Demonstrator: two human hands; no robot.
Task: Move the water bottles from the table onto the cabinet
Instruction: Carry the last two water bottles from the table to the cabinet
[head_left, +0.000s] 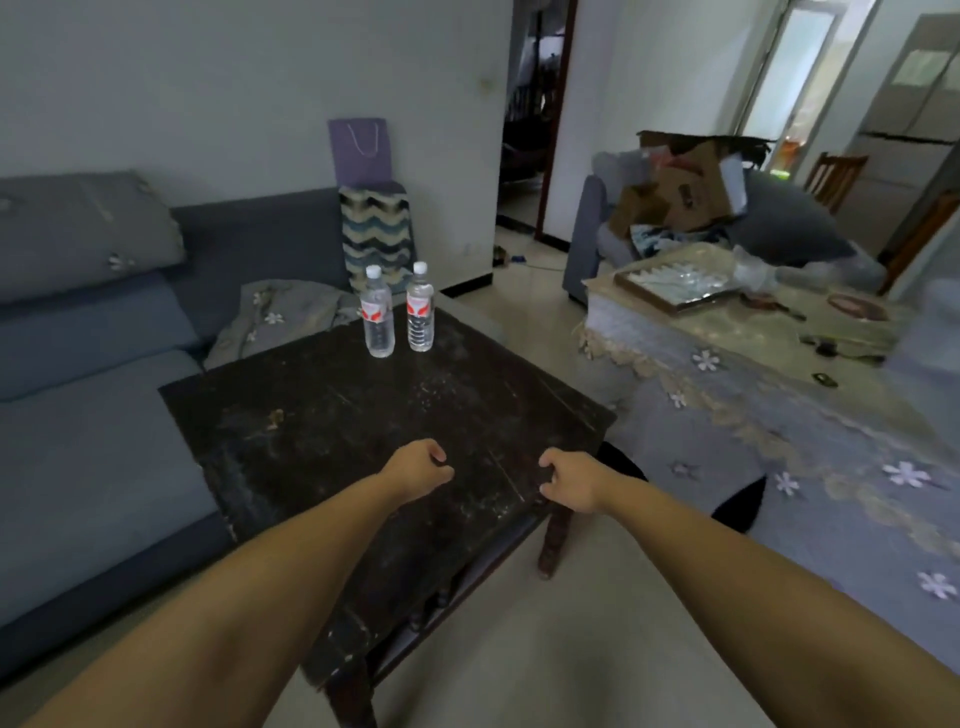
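Observation:
Two clear water bottles with white caps and red-and-white labels stand upright side by side at the far edge of a dark, worn wooden table (322, 415): the left bottle (377, 312) and the right bottle (420, 307). My left hand (418, 466) and my right hand (569, 480) hover over the table's near part, well short of the bottles. Both hands hold nothing, with fingers loosely curled. The cabinet may be the surface at the right under a lace and flowered cloth (727, 374); I cannot tell.
A blue-grey sofa (93, 415) runs along the left, with a patterned cushion (376, 236) and a purple bag (359, 151) behind the bottles. On the right surface lie a flat tray (675, 285) and small items. Cardboard boxes (685, 192) fill an armchair. Pale floor lies between.

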